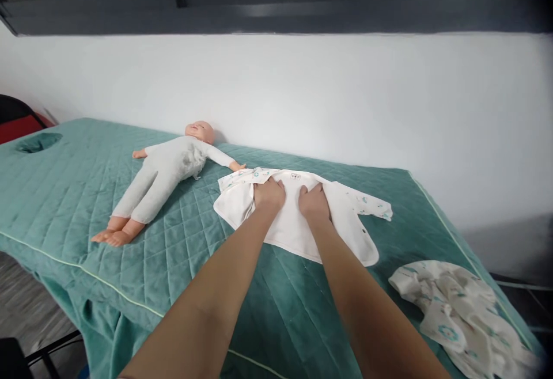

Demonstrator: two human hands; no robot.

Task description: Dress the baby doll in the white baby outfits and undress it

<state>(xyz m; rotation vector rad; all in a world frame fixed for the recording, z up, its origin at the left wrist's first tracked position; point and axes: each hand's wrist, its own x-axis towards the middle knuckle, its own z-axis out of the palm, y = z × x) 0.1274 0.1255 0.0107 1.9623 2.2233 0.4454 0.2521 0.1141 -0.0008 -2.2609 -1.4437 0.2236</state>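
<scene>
Head | hands (269, 196) (314, 203) on white shirt (290, 226), cannot tell grip | doll (166, 163) just left | crumpled clothing (469, 315) right

Soft, moderately bright, diffuse light spreads over the smooth white painted wall (302, 97), which dims to grey at the near right. A glossy dark grey window frame (345, 7) carries a faint pale sheen at the far side. The bald plastic doll in a whitish cloth suit (168, 163) throws a soft shadow beside its head. The teal diamond-quilted bed cover (95, 171) darkens between the forearms (224, 281). Wide-angle stretch enlarges both forearms; the crumpled white patterned fabric bundle (466, 310) blurs toward the right edge, where the corners blacken.
</scene>
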